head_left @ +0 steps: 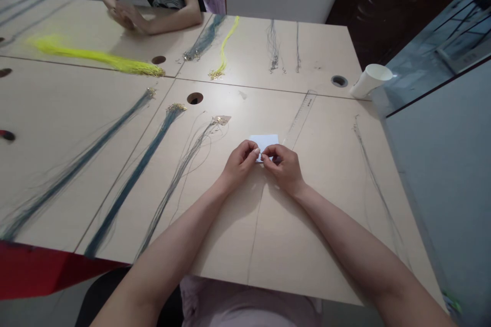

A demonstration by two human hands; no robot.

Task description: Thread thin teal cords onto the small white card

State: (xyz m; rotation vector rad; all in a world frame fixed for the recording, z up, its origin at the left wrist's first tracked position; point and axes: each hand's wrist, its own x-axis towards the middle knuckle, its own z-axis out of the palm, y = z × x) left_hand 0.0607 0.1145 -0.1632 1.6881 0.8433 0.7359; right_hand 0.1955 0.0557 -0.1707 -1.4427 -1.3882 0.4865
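Observation:
My left hand (241, 161) and my right hand (284, 167) meet over a small white paper (264, 140), thumbs and forefingers pinched together, fingertips almost touching. Between them they grip a thin fishing line (256, 225), whose tail runs down the table toward my lap. Any hook at its end is too small to make out. Beyond my right hand lies a clear ruler (303, 115), set at a slant. Left of my left hand rests a loose bundle of grey lines (180, 173) with small gold hooks (220, 120) at its far end.
Blue-grey line bundles (138, 168) and a yellow bundle (95, 57) lie to the left. A short yellow bundle (227, 43) is at the back. A white cup (370, 82) stands near the right edge. Across the table sits a person (161, 5), hands together.

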